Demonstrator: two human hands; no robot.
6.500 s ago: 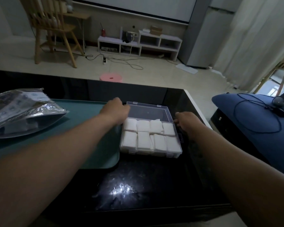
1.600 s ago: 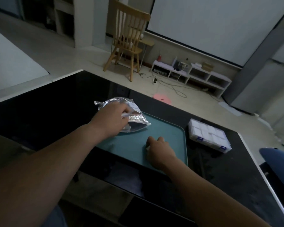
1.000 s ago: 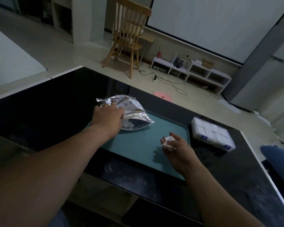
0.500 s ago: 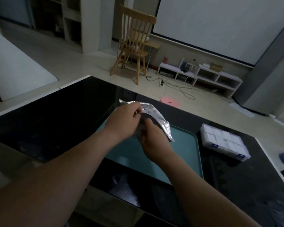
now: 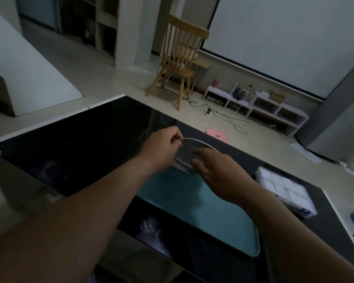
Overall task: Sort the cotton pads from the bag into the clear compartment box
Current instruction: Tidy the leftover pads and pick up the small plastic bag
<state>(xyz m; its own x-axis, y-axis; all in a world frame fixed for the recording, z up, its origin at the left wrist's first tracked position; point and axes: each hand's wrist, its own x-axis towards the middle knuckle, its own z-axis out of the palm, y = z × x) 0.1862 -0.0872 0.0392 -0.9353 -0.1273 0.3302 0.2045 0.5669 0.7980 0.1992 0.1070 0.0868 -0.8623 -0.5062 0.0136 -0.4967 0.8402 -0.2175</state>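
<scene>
My left hand [image 5: 163, 149] pinches the rim of the clear, silvery bag [image 5: 184, 153] and holds it above the far end of the teal tray [image 5: 192, 203]. The bag's mouth is pulled open into an arc toward me. My right hand [image 5: 219, 172] hovers at that mouth with fingers loosely extended, covering the bag's right side; I see nothing held in it. The clear compartment box [image 5: 284, 188] lies to the right of the tray on the black table, its lid down, with white cotton pads filling its compartments.
The glossy black table [image 5: 86, 144] spreads left and toward me, its right edge just past the box. On the floor beyond it are a wooden chair [image 5: 180, 58], a pink round stool [image 5: 218, 134] and a low white shelf [image 5: 260, 107].
A second ago my right hand held a white pad over the tray; it then went to the bag. Now its fingers are spread at the mouth, and my left hand has raised the bag.
</scene>
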